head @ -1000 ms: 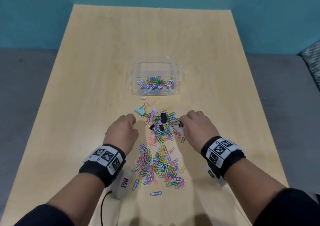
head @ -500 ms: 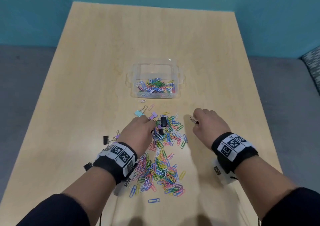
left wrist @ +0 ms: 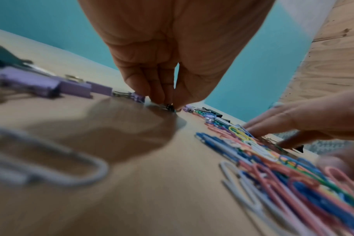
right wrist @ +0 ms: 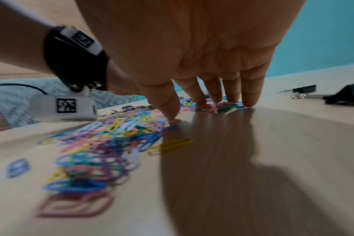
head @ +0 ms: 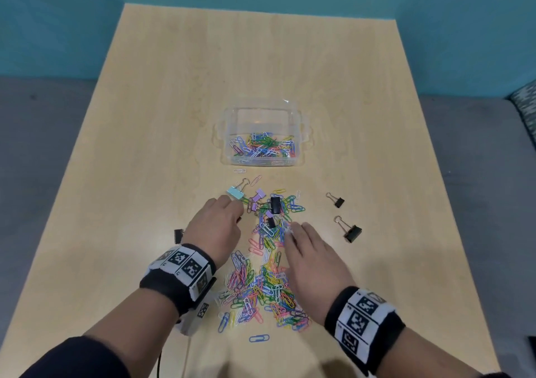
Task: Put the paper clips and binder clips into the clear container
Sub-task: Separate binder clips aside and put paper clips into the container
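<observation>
The clear container [head: 300,134] stands mid-table with coloured paper clips in it. Nearer me lies a long pile of paper clips [head: 261,285], [right wrist: 103,143], with a light blue binder clip [head: 235,193], purple binder clips [head: 258,197] and a black binder clip [head: 275,205] at its far end. My left hand [head: 236,211] is at the pile's left side; its fingers and thumb pinch a small dark binder clip [left wrist: 169,107] on the table. My right hand [head: 293,232] lies flat, its fingertips [right wrist: 248,102] pressing on paper clips [right wrist: 222,107].
Two black binder clips [head: 338,202], [head: 352,232] lie apart on the right, seen also as black binder clips [right wrist: 343,95] in the right wrist view. Another black binder clip [head: 177,234] lies left of my left hand. Single paper clips [head: 259,338], [head: 239,170] lie loose. The table's edges are near on both sides.
My right hand has left a black binder clip on the right and come back left onto the paper clips with fingers straight. My left hand stays by the binder clips.
</observation>
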Demonstrator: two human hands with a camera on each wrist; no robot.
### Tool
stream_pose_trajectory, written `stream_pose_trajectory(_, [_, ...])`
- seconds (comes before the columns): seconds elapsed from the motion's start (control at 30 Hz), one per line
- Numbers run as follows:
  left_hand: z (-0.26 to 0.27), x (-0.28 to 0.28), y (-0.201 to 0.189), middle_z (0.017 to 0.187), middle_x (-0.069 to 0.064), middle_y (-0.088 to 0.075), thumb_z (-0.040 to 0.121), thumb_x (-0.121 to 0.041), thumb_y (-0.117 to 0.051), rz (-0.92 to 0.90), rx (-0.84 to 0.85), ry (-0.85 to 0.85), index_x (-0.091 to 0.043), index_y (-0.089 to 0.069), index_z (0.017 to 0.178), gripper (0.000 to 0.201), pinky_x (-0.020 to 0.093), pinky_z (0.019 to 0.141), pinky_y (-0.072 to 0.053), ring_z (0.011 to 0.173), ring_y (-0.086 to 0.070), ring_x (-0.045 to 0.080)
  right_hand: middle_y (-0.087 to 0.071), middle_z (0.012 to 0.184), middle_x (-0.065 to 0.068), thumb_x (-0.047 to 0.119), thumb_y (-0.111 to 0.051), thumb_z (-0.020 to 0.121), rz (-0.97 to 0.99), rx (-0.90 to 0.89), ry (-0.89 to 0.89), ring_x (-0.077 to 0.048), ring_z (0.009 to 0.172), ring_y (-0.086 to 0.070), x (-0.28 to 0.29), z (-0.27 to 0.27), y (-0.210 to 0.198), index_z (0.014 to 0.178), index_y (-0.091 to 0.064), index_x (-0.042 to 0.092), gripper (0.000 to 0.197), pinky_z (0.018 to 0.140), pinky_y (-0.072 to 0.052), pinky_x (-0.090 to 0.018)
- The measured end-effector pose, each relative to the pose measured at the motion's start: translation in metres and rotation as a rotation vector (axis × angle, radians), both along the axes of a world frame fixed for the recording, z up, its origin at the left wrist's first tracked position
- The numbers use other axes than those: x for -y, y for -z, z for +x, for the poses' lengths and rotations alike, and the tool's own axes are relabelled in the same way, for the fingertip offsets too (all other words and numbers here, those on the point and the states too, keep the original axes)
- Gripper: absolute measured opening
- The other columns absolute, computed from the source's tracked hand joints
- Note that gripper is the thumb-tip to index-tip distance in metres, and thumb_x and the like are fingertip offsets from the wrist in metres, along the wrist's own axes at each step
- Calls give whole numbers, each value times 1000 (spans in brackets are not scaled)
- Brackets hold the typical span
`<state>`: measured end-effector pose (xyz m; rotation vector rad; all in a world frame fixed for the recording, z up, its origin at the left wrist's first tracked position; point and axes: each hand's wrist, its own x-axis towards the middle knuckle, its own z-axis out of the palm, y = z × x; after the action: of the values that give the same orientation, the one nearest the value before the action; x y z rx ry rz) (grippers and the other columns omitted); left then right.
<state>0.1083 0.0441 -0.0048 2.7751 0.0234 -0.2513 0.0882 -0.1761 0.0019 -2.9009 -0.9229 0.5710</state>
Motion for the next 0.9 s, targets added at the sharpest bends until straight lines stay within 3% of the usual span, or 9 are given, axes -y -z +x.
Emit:
stream_pose_trajectory(0.13, [-7, -12, 4, 82, 7, -57, 72, 8, -58, 24, 44, -68, -11, -62, 87, 25, 36, 60, -42, 76, -52, 31, -53, 128, -13, 25, -64, 76, 61, -2, 83, -35, 118, -50, -3, 7, -15, 125, -51, 6, 54, 86, -52, -45])
stream_pose_trajectory(0.2, [-12, -14, 3, 86, 8, -58, 71, 8, -60, 32, 52, -87, -11, -65, 91, 28, 38, 62, -47, 77, -53, 32, -49, 134, -16, 18, -61, 78, 68, 26, 96, -37, 125, -43, -5, 25, -13, 130, -47, 3, 56, 95, -47, -47])
stream_pose_trajectory(0.3, [-23, -6, -7, 91, 8, -61, 71, 7, -62, 24, 57, -79, -10, -67, 95, 30, 39, 63, -50, 80, -55, 33, -31, 150, -20, 20, -49, 89, 45, 34, -25, -39, 138, -26, -9, 54, 4, 143, -29, -1, 61, 110, -31, -49])
stream_pose_trajectory(0.4, [-37, 11, -16, 101, 8, -60, 75, 0, -63, 7, 40, 7, -10, -64, 104, 31, 40, 68, -51, 85, -55, 32, -19, 155, -21, 29, -36, 96, -15, -12, -110, -38, 143, -13, -14, 61, 12, 147, -15, -2, 63, 114, -22, -48])
stream_pose_trajectory(0.5, [-46, 27, -16, 121, 9, -53, 79, -9, -57, 14, -37, 100, -15, -53, 120, 42, 42, 78, -50, 100, -51, 31, -12, 158, -14, 39, -34, 99, -32, -19, -5, -35, 145, -6, -17, 46, 7, 149, -13, 3, 65, 115, -21, -46])
stream_pose_trajectory(0.57, [-47, 35, -14, 125, 10, -51, 77, -10, -59, 47, -51, 140, -17, -50, 124, 49, 43, 77, -51, 102, -51, 32, -10, 158, -13, 42, -36, 98, -24, -31, 74, -34, 145, -4, -19, 29, 1, 149, -13, 4, 68, 115, -22, -45])
stream_pose_trajectory(0.73, [-45, 39, -10, 119, 11, -52, 70, -12, -62, 134, -59, 187, -24, -53, 122, 54, 42, 71, -50, 94, -49, 32, -23, 153, -17, 43, -48, 89, -33, -43, 119, -39, 141, -18, -17, -15, 0, 145, -26, 5, 71, 104, -36, -52])
stream_pose_trajectory(0.9, [-51, 40, -10, 112, 9, -55, 73, -8, -55, 108, -30, 205, -23, -65, 96, 29, 40, 68, -49, 88, -48, 29, -44, 142, -14, 40, -55, 82, 6, -25, 72, -39, 132, -38, -11, -33, -9, 132, -46, 11, 59, 91, -48, -51])
